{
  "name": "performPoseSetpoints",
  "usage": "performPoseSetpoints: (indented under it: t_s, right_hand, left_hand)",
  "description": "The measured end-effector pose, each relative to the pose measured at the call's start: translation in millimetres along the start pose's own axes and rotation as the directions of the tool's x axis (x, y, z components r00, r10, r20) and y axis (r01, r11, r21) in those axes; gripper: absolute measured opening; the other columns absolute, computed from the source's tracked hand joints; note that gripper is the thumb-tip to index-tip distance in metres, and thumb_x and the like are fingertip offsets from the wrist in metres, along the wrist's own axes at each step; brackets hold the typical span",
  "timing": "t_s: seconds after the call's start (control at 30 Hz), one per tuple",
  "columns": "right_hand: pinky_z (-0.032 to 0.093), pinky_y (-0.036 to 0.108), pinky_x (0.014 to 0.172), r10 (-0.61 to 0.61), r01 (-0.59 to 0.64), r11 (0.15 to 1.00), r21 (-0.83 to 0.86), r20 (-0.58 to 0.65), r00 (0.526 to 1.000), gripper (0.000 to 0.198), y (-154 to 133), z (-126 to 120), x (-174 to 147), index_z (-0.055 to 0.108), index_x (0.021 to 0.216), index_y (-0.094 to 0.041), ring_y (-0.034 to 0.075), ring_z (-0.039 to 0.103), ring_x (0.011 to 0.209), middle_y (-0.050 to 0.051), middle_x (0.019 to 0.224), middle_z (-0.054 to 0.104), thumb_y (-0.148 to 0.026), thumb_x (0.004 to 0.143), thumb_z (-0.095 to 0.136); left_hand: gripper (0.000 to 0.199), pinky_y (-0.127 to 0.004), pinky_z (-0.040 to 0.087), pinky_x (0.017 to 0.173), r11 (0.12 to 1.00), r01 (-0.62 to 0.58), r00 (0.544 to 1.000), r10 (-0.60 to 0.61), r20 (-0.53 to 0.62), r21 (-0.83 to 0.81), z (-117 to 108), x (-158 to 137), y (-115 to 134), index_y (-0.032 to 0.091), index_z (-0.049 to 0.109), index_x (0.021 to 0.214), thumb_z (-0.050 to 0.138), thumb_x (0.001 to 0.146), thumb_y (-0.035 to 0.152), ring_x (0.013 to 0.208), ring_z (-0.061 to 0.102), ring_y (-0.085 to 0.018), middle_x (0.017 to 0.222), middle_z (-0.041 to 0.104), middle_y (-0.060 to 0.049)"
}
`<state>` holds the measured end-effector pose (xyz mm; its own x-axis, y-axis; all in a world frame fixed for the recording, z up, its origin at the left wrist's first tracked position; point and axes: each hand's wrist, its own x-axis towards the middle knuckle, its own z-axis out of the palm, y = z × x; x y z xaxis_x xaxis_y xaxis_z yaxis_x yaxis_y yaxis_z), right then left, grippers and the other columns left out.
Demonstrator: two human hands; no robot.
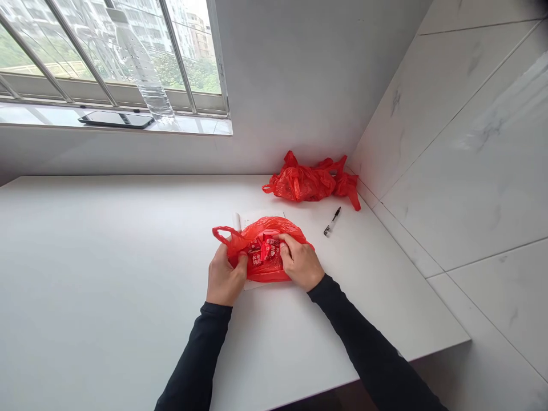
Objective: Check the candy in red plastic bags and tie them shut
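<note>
A red plastic bag (269,276) lies on the white table with its mouth spread wide. Several small red packets (263,251) with white print show inside it. My left hand (226,275) grips the left rim, its thumb over the edge and a bag handle loop standing above it. At the right side of the mouth, my right hand (301,262) is closed on the bag, with index finger and thumb reaching over the packets. Whether those fingertips also pinch a packet cannot be made out. White paper (261,217) sticks out from under the bag.
Toward the wall lie more crumpled red plastic bags (306,181). A black-and-clear pen (332,221) rests right of my hands. On the window sill are a water bottle (148,80) and a dark flat tablet (115,119). A tiled wall (466,142) borders the table's right side.
</note>
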<state>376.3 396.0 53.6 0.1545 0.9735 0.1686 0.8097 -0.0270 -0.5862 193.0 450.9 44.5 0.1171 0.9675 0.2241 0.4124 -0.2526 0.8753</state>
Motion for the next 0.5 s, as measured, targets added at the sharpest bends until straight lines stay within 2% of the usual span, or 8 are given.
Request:
performPoseSetpoints:
  t_s: [0.13,0.2,0.33,0.5]
  right_hand:
    - [0.042,0.025,0.06,-0.053,0.052,0.998,0.036,0.024,0.998,0.034,-3.3,-1.3,-1.9,0.07,0.109,-0.028,0.014,0.06,0.057,-0.005,0.067,0.068,-0.016,0.096,0.041]
    - [0.041,0.026,0.058,-0.05,0.049,0.998,0.031,0.03,0.998,0.034,-3.5,-0.4,-1.5,0.071,0.106,-0.028,0.015,0.059,0.055,-0.005,0.066,0.067,-0.016,0.095,0.041]
    - [0.041,0.03,0.06,-0.005,0.005,1.0,-0.012,0.017,1.0,0.041,-2.0,2.6,0.4,0.068,0.123,-0.027,0.019,0.061,0.06,-0.001,0.066,0.068,-0.017,0.094,0.042]
    - [0.045,0.033,0.065,0.069,-0.07,0.995,-0.069,-0.01,0.998,0.045,-1.4,3.2,1.9,0.065,0.134,-0.023,0.024,0.067,0.069,0.005,0.074,0.073,-0.019,0.095,0.043]
  left_hand:
    - [0.042,-0.04,0.055,0.081,0.999,0.028,0.999,-0.029,-0.036,-0.03,-1.6,0.8,-3.2,0.017,0.065,0.123,0.057,0.082,0.025,0.098,0.069,-0.026,0.112,0.073,-0.011]
    - [0.041,-0.04,0.055,0.081,0.999,0.035,0.999,-0.036,-0.04,-0.033,-1.6,1.0,-2.9,0.017,0.066,0.121,0.058,0.082,0.025,0.097,0.069,-0.026,0.111,0.073,-0.011]
    - [0.044,-0.041,0.054,0.084,0.998,0.046,0.998,-0.047,-0.046,-0.04,-1.0,0.3,-0.2,0.018,0.066,0.124,0.057,0.082,0.026,0.1,0.068,-0.028,0.115,0.074,-0.011]
    - [0.046,-0.04,0.054,0.084,0.998,0.049,0.997,-0.051,-0.058,-0.037,-1.2,-0.6,1.3,0.019,0.066,0.125,0.058,0.08,0.027,0.098,0.069,-0.028,0.114,0.075,-0.01]
